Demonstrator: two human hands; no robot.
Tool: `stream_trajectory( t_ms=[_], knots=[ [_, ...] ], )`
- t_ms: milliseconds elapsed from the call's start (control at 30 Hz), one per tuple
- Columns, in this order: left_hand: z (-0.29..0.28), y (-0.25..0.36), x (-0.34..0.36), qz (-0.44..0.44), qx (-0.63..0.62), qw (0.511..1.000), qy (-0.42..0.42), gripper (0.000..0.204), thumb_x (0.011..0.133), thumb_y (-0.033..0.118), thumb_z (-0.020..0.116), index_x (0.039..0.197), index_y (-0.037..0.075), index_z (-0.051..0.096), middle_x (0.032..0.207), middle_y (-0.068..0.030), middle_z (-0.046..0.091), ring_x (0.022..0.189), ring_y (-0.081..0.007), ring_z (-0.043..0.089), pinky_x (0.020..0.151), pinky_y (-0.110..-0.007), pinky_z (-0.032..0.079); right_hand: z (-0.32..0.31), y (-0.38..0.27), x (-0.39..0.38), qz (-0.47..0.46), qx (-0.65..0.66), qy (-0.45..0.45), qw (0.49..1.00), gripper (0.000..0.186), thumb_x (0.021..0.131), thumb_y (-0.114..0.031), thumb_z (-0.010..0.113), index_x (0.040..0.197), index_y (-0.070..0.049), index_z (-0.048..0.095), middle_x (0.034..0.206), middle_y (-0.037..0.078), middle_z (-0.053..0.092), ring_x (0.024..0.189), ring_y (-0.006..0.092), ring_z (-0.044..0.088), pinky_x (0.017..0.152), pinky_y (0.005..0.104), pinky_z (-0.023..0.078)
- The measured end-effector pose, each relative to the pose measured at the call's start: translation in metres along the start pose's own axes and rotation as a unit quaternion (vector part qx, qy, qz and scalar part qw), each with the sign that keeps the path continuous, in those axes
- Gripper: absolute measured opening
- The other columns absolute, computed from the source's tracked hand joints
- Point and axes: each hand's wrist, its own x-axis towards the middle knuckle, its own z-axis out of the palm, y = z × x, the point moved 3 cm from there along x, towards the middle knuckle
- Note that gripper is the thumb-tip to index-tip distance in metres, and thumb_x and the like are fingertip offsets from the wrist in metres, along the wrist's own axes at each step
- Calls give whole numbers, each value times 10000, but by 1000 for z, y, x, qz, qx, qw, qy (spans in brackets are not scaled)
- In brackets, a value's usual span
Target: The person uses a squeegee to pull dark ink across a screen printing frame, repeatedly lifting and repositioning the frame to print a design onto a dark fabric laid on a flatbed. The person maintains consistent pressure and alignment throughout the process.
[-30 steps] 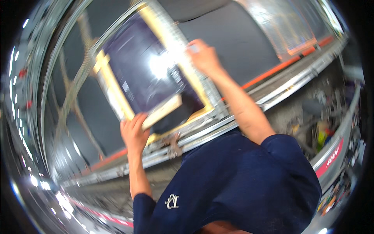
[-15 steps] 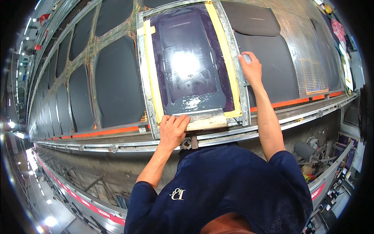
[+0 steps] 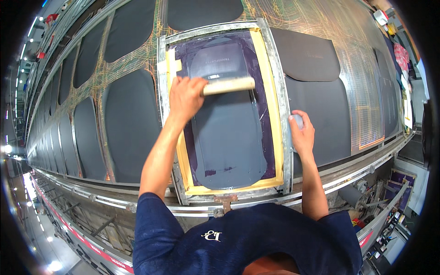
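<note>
My left hand (image 3: 187, 98) is wrapped round the left end of a squeegee with a pale wooden handle (image 3: 233, 85). The squeegee lies across the upper part of a printing screen (image 3: 229, 137), whose mesh is purple at the margins and coated with dark grey ink in the middle. Yellow tape (image 3: 270, 103) lines the inside of its metal frame (image 3: 285, 137). Beside the frame's right edge, my right hand (image 3: 303, 137) has its fingers curled round a small whitish, rounded thing (image 3: 298, 121); its kind is unclear.
Dark grey cut panels (image 3: 133, 110) lie in rows on the long table, left and right of the screen. Orange and green lines run between them. A metal rail (image 3: 330, 187) follows the near edge. Below right stands a grey cylinder (image 3: 350, 195) among clutter.
My left hand has pushed the squeegee from the screen's near end towards its far part. Grey ink now covers the middle more evenly. The view has shifted, and my right hand stays beside the frame.
</note>
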Motion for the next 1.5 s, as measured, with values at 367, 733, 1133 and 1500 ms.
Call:
stream_trajectory(
  t_ms=[367, 733, 1133, 1500],
  knots=[
    [-17, -44, 73, -29, -87, 993, -71, 197, 714, 174, 876, 867, 110, 769, 850, -43, 749, 785, -265, 696, 748, -386, 466, -18, -76, 65, -243, -200, -32, 949, 413, 884, -280, 758, 1232, -71, 681, 1154, 174, 656, 1101, 361, 589, 985, 445, 464],
    [32, -134, 172, -121, -117, 967, -193, 476, 673, 369, 887, 1080, 141, 790, 919, -162, 764, 898, -358, 733, 850, -460, 559, 176, -219, 282, -329, -298, -366, 818, 469, 765, -354, 839, 1070, -11, 743, 887, 183, 756, 853, 357, 732, 794, 425, 572],
    [13, -80, 110, -82, -79, 978, -173, 457, 683, 380, 885, 1058, 136, 790, 904, -143, 764, 878, -325, 736, 814, -434, 556, 157, -191, 207, -358, -322, -291, 827, 390, 683, -298, 883, 946, -28, 782, 840, 192, 755, 809, 338, 742, 731, 439, 572],
    [-57, 101, -118, -102, -164, 972, -136, 220, 674, 181, 880, 856, 105, 783, 765, -116, 724, 708, -332, 702, 689, -422, 540, 60, -102, -67, -397, -293, -297, 818, 221, 717, -199, 818, 899, -90, 757, 788, 136, 674, 856, 333, 643, 870, 446, 455]
  ],
)
